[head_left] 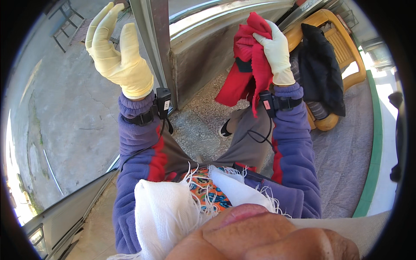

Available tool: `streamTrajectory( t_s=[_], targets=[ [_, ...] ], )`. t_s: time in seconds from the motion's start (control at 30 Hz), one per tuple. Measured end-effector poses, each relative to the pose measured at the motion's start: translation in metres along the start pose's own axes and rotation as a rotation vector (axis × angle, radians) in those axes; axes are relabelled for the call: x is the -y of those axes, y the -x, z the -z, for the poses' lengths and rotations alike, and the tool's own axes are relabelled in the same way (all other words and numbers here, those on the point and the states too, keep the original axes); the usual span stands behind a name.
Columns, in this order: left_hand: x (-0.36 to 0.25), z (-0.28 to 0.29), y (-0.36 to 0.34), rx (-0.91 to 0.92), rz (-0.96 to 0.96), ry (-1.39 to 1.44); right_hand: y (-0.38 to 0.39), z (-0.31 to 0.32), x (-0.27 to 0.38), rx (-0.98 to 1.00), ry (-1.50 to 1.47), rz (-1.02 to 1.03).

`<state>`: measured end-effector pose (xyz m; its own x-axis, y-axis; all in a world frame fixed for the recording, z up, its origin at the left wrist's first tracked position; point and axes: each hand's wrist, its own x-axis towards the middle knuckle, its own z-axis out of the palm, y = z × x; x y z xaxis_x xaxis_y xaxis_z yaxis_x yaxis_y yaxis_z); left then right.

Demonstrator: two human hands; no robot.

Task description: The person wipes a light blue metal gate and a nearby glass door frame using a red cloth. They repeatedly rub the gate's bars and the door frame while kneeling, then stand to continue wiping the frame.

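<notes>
My left hand [123,63], in a pale yellow glove, is raised with its fingers apart and nothing in it. It is nearest to an upright grey metal frame [149,41], which stands just to its right; I cannot tell whether it touches a pane there. In a matching glove, my right hand [277,55] is closed around a bunched red cloth [234,86]. The cloth's upper part is crumpled under my fingers, and its lower part hangs loose with a dark patch showing. Small black devices are strapped on both wrists, with cables running down the sleeves.
A yellow wooden chair [349,47] with a black garment [320,69] over it stands at the right. Ahead is a low wall [203,63] under a sill. Beyond the frame at the left lie a concrete yard [73,112] and a dark stool-like frame [65,21].
</notes>
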<state>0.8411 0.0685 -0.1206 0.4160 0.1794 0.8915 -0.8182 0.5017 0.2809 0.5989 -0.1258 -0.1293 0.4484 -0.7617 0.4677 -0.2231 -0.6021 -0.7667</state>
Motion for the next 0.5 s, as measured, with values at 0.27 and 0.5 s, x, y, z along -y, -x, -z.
streamTrajectory(
  t_s=[0.27,0.5],
  targets=[
    [0.057,-0.009,0.04,0.047,0.431,0.011,-0.079,0.026,-0.013,0.229,0.683,0.097],
    [0.057,-0.01,0.053,0.006,0.576,0.17,-0.117,0.03,-0.016,0.274,1.117,0.048]
  ],
)
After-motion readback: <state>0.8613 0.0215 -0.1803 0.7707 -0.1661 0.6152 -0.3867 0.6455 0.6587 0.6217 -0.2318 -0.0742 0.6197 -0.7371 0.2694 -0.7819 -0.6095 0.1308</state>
